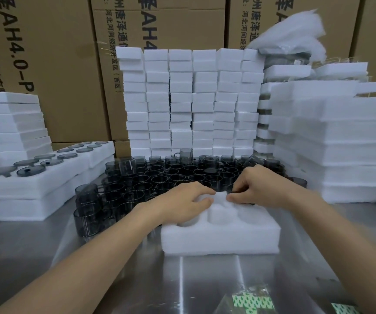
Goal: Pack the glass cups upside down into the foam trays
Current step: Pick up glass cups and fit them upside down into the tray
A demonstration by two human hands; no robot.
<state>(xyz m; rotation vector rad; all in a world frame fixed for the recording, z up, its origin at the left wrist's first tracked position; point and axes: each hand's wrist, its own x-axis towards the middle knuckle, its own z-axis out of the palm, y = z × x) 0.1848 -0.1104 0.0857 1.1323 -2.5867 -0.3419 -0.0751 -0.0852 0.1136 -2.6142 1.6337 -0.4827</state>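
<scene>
On a steel table [182, 279] backed by stacked foam [191, 98] and cardboard cartons [64, 64], dark glass cups [182, 173] crowd just behind a foam tray [218, 236], where the right hand [257, 189] pinches one cup [232, 189] at the far edge, likely to seat it mouth-down next, while the left hand [187, 200] curls over a well, its grasp unclear.
</scene>
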